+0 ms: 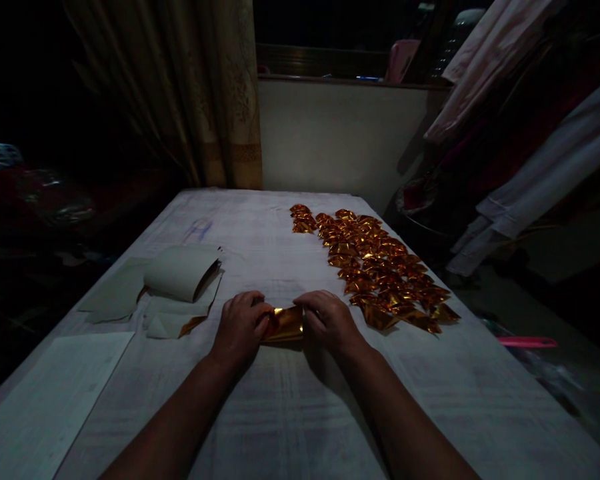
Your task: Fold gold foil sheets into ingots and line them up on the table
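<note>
Between my hands is a rolled or folded sheet of shiny gold foil paper (286, 324), just above or on the table. My left hand (241, 323) grips its left end with curled fingers. At its right end, my right hand (329, 319) pinches the edge between thumb and fingers. Many folded gold foil pieces (365, 250) lie in rows to the right of my right hand. Left of my left hand rest sheets of paper with a pale back (180, 272), some curled, with gold showing at one turned corner.
A cloth-covered table (290, 413) carries everything. White printed paper (65, 400) lies at the front left. A curtain (215, 100) and a pale wall (340, 133) stand behind. Clothes (545, 180) hang at the right, above a pink handle (527, 342) beyond the table edge.
</note>
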A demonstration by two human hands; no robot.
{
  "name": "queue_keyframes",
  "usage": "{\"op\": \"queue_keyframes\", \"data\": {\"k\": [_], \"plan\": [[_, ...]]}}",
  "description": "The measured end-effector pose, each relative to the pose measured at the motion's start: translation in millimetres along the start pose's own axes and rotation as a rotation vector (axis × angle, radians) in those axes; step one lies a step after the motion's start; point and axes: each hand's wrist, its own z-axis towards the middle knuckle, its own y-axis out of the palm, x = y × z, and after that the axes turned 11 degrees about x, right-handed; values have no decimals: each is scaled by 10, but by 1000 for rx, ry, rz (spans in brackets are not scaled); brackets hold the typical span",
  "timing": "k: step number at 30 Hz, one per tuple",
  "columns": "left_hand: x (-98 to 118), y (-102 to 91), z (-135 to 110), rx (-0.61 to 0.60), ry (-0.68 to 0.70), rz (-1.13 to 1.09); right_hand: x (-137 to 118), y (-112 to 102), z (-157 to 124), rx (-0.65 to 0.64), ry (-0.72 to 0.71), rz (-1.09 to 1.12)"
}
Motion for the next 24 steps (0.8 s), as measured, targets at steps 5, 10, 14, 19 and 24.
{"op": "queue_keyframes", "data": {"k": [5, 10, 14, 19, 24], "plan": [[32, -8, -17, 8, 38, 34, -151, -66, -8, -20, -73, -22], [81, -55, -18, -20, 113, 54, -271, -55, -158, -222, -209, -62], [91, -82, -31, -23, 151, 34, -273, -32, -271, -269, -219, -204], [103, -90, -68, -2, 157, 32, -244, -6, -286, -283, -270, -273], [173, -100, -167, -5, 125, 55, -142, -42, -314, -254, -339, -270]]}}
